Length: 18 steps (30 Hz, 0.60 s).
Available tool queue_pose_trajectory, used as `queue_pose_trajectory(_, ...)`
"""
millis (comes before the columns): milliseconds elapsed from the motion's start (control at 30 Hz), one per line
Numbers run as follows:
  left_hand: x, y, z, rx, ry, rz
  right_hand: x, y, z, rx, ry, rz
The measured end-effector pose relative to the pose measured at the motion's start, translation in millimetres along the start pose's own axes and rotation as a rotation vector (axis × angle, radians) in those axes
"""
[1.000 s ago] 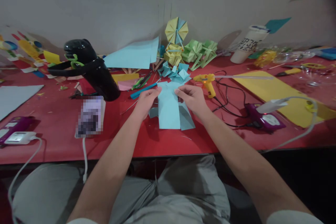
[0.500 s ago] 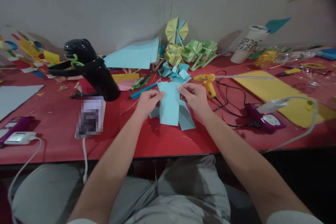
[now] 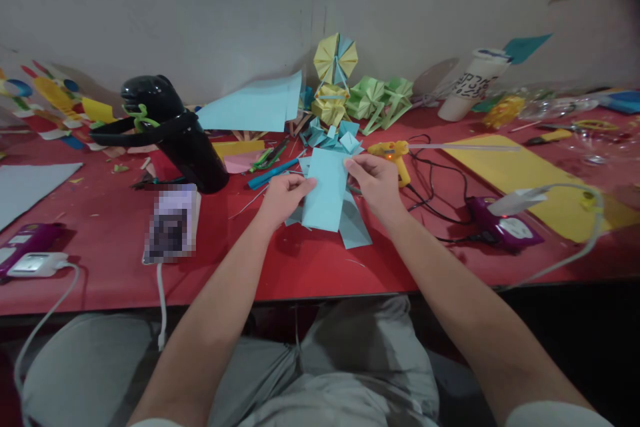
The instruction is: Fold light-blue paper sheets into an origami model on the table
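Observation:
A light blue rectangle of paper [image 3: 325,191] is held up between my two hands, tilted slightly to the right. My left hand [image 3: 287,195] pinches its left edge between thumb and fingers. At its upper right edge, my right hand [image 3: 373,177] pinches the paper the same way. More blue paper pieces [image 3: 355,223] lie on the red table beneath it, partly covered. Just beyond are small folded blue paper pieces [image 3: 334,138] and a blue stick-like tool [image 3: 273,174]. The yellow glue gun [image 3: 397,159] rests behind my right hand, its indicator glowing orange.
Folded yellow and green paper shapes [image 3: 336,59] stand by the wall. Left are a black tumbler [image 3: 190,147] and a phone [image 3: 173,223] on a cable. To the right, a purple power strip [image 3: 505,223] with cords lies beside yellow paper [image 3: 540,187] and a white cup [image 3: 473,83].
The held blue paper has tilted, its top shifting right and its lower edge rising a little. My right hand has moved slightly right and up; both hands keep their pinch.

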State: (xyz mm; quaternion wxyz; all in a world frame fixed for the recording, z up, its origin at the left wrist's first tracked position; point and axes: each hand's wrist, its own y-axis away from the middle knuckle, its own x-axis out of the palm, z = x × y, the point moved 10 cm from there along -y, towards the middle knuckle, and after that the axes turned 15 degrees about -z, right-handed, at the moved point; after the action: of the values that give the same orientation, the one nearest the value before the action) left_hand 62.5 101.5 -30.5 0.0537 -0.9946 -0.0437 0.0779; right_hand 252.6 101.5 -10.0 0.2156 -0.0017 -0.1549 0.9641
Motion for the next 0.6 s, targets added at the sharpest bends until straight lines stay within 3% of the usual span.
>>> queue_pose_trajectory(133, -2.5, -1, 0, 0.023, -0.042, -0.016, 0, 0, 0, 0.006, -0.001, -0.006)
queue_pose_trajectory(367, 6.4, -1, 7, -0.009, 0.058, 0.053, -5, 0, 4, -0.002, 0.001, -0.041)
queue_pose_trajectory(600, 1.9, -7, 13, 0.046, -0.066, 0.02, -6, -2, 2, -0.005, -0.011, -0.047)
